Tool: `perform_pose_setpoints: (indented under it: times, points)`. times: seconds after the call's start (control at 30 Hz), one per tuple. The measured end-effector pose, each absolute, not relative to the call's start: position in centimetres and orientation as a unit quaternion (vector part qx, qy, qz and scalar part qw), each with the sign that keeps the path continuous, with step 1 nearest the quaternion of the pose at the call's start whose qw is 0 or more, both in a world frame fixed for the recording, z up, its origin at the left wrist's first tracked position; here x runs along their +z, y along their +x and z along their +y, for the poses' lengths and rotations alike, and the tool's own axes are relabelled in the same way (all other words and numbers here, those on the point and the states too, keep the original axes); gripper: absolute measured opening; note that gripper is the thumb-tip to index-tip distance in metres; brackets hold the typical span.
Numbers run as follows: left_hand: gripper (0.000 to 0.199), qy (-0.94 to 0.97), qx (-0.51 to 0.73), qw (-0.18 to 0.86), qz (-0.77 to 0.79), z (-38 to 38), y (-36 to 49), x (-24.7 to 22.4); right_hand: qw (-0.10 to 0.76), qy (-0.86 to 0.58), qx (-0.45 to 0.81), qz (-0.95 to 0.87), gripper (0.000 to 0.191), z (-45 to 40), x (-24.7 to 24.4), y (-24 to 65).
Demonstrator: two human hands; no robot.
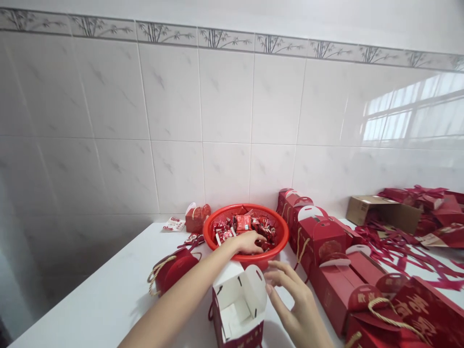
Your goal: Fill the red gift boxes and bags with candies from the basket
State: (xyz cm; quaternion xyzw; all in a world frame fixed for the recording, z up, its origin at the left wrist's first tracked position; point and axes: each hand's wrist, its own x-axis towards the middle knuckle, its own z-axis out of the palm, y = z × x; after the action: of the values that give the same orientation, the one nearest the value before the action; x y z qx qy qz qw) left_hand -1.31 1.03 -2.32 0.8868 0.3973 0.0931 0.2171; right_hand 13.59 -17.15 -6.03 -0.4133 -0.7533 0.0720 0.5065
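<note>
My left hand (251, 242) reaches into a red plastic basket (213, 241) full of small red-wrapped sweets (243, 223). Its fingers curve down over the sweets at the near right side, with thumb and fingers apart; nothing shows in its grasp. In front of the basket stands an open red gift box (239, 309), its white inside facing up and looking bare. My right hand (290, 295) is beside the box's right flap, fingers spread, the fingertips very close to the flap; contact is hard to tell.
Left of the basket lie a red box with a rope handle (174, 271), a small red box (197, 218) and a printed card (173, 224). Several red gift boxes (328, 237) line the right side. Behind them are red ribbons (402, 249) and a cardboard box (366, 210). A tiled wall (224, 179) bounds the back.
</note>
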Motion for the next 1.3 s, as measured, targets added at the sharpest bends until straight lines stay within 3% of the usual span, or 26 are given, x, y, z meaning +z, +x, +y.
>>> perform_pose_setpoints:
  times: [0.3, 0.4, 0.6, 0.73, 0.93, 1.17, 1.3]
  points:
    - [0.03, 0.885, 0.121, 0.219, 0.392, 0.3, -1.7, -2.2, 0.538, -0.418, 0.087, -0.727, 0.022, -17.0, -5.9, 13.7]
    - [0.034, 0.875, 0.177, 0.199, 0.405, -0.5, -2.0, -1.4, 0.575, -0.427, 0.124, -0.686, 0.025, -16.9, -5.9, 13.7]
    - [0.023, 0.825, 0.372, 0.269, 0.328, -3.1, -2.9, 0.6, 0.638, -0.453, 0.319, -0.535, 0.049, -16.2, -5.6, 13.8]
    - [0.019, 0.827, 0.375, 0.332, 0.255, -5.6, -3.0, 1.9, 0.667, -0.414, 0.458, -0.417, 0.06, -16.1, -5.1, 14.0]
    - [0.016, 0.875, 0.313, 0.347, 0.128, -8.6, -1.8, 3.2, 0.673, -0.293, 0.611, -0.297, 0.053, -16.3, -4.6, 14.1]
    - [0.017, 0.841, 0.282, 0.443, 0.131, -8.4, -2.0, 2.7, 0.714, -0.278, 0.58, -0.276, 0.05, -16.2, -4.4, 14.3]
    - [0.031, 0.784, 0.313, 0.492, 0.212, -8.1, -2.2, 2.7, 0.738, -0.289, 0.549, -0.265, 0.054, -16.1, -4.6, 14.4]
